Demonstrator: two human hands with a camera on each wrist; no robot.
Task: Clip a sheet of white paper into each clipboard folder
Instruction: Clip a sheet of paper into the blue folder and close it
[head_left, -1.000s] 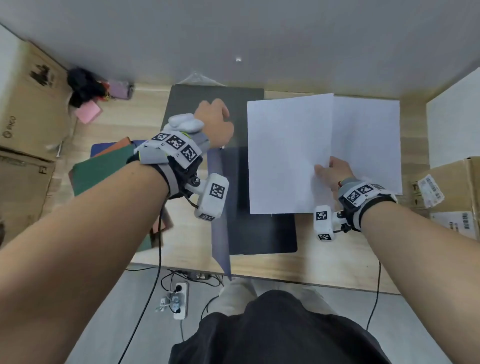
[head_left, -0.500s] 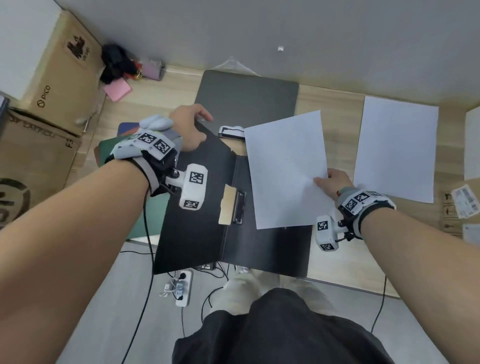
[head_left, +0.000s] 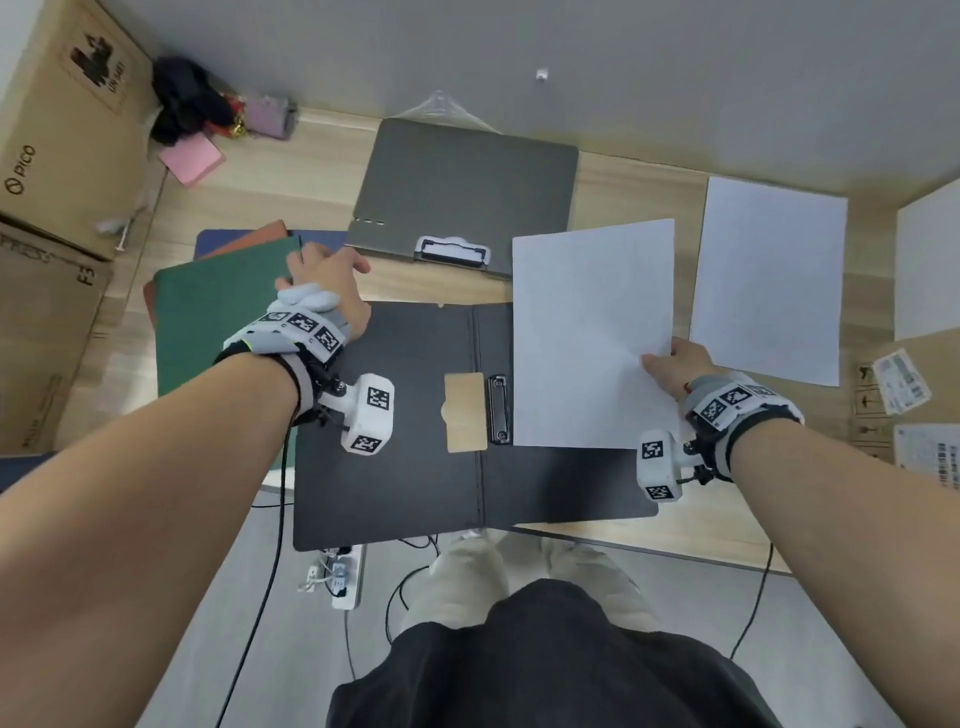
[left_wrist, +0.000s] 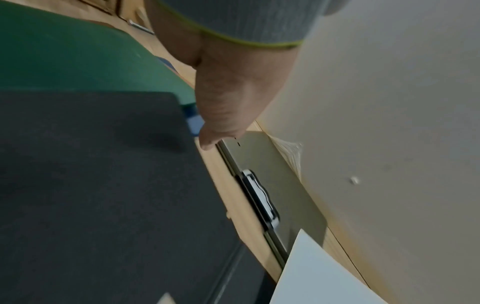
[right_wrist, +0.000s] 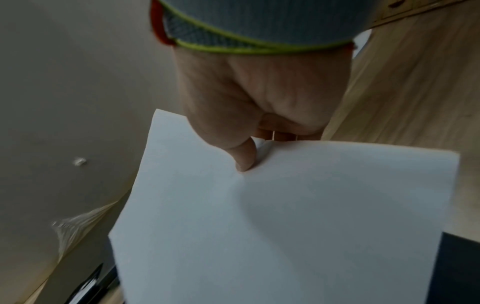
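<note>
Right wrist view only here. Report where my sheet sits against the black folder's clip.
Observer: The sheet, pinched by the right hand, is over the right panel of the open black folder. Its left edge is beside the clip, not under it.
Operator: Give me the left hand.
Observer: The left hand is at the far left corner of the folder's left cover. Whether it grips anything is unclear.
Operator: Name what is left to do.
Observer: A second sheet lies on the table to the right of the folder, and a green folder lies at the left.
</note>
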